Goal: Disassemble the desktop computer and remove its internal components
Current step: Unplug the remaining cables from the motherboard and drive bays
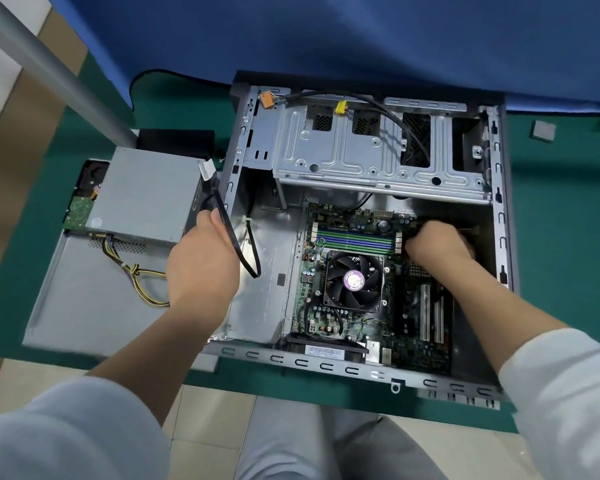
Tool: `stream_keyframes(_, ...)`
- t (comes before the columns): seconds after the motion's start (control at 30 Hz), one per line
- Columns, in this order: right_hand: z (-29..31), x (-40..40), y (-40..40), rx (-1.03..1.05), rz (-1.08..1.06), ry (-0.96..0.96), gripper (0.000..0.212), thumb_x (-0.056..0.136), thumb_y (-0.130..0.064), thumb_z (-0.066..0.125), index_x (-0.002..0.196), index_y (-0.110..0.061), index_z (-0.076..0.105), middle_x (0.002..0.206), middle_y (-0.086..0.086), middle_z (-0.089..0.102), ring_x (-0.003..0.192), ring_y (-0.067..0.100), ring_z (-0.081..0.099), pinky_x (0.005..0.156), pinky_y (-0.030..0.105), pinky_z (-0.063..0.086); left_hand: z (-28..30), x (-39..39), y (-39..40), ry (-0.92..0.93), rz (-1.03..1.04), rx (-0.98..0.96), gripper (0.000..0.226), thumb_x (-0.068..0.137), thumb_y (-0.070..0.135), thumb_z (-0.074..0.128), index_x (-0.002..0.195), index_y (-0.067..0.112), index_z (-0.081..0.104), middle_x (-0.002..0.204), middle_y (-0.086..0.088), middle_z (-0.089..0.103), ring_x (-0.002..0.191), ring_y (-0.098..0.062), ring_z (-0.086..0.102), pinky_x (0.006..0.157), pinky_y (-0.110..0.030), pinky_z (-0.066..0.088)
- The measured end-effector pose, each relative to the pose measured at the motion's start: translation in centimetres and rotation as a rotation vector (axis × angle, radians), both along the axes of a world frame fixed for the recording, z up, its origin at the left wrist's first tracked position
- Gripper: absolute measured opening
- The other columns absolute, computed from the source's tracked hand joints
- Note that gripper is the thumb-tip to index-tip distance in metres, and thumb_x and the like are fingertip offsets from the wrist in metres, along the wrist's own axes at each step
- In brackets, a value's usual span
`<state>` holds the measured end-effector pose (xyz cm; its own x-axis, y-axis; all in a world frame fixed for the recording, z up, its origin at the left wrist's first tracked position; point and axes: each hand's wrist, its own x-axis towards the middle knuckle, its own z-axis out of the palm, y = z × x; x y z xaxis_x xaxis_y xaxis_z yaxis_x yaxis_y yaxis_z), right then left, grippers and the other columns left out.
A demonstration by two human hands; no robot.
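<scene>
Both hands busy — left hand (201, 261) grips black cable (238, 244), right hand (437, 242) curled on motherboard (361, 271)

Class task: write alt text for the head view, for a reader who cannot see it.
A person's left hand holds a flat black cable beside an open computer case, while the right hand reaches onto the motherboard near the fan. A power supply lies outside on the left.

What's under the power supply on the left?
The power supply sits on the removed side panel; a green circuit board pokes out at its left. Whatever lies directly beneath it is hidden.
</scene>
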<state>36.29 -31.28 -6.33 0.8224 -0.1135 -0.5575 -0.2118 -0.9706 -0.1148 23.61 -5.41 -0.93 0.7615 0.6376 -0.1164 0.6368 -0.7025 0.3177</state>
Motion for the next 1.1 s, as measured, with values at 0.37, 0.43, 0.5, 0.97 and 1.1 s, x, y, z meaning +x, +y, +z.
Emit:
stream_keyframes(0.37,0.9,0.4,0.5,-0.062,0.122,0.079,0.013,0.09,-0.015,0.049,0.087,-0.007,0.057,0.094,0.013,0.059,0.079,0.027,0.05,0.068,0.028,0.039,-0.1,-0.1,0.0,0.003,-0.001,0.021,0.04,0.103,0.031,0.014,0.098,0.007,0.045,0.059,-0.002,0.043,0.059,-0.029,0.044,0.056,-0.035,0.033)
stream_keyframes(0.43,0.9,0.6,0.3,-0.039,0.079,0.074,0.018,0.092,-0.015,0.047,0.094,-0.003,0.061,0.1,0.016,0.061,0.083,0.029,0.053,0.069,0.028,0.039,-0.1,0.0,0.0,0.003,0.004,0.025,0.04,0.103,0.031,0.014,0.098,0.007,0.045,0.058,-0.002,0.043,0.057,-0.027,0.043,0.055,-0.035,0.032)
stream_keyframes(0.5,1.0,0.8,0.8,-0.089,0.094,0.11,0.024,0.093,-0.017,0.045,0.103,-0.004,0.062,0.11,0.016,0.062,0.091,0.029,0.056,0.072,0.029,0.039,-0.1,0.0,-0.1,0.003,0.006,0.025,0.04,0.103,0.031,0.014,0.098,0.007,0.046,0.059,-0.002,0.043,0.059,-0.028,0.044,0.054,-0.036,0.032)
stream_keyframes(0.97,1.1,0.6,0.4,-0.111,0.141,0.087,0.014,0.091,-0.019,0.049,0.09,-0.009,0.059,0.102,0.013,0.063,0.08,0.026,0.05,0.07,0.028,0.039,0.1,0.1,-0.1,-0.014,0.015,-0.001,0.039,0.103,0.031,0.015,0.094,0.007,0.045,0.06,-0.004,0.046,0.052,-0.023,0.042,0.053,-0.035,0.031)
stream_keyframes(1.1,0.8,0.3,2.5,-0.364,0.359,0.069,0.022,0.089,-0.018,0.049,0.105,-0.016,0.064,0.105,0.003,0.064,0.095,0.026,0.06,0.068,0.029,0.04,0.1,0.2,-0.1,-0.008,0.015,-0.001,0.039,0.103,0.029,0.015,0.097,0.007,0.046,0.059,-0.002,0.043,0.058,-0.029,0.044,0.056,-0.036,0.032)
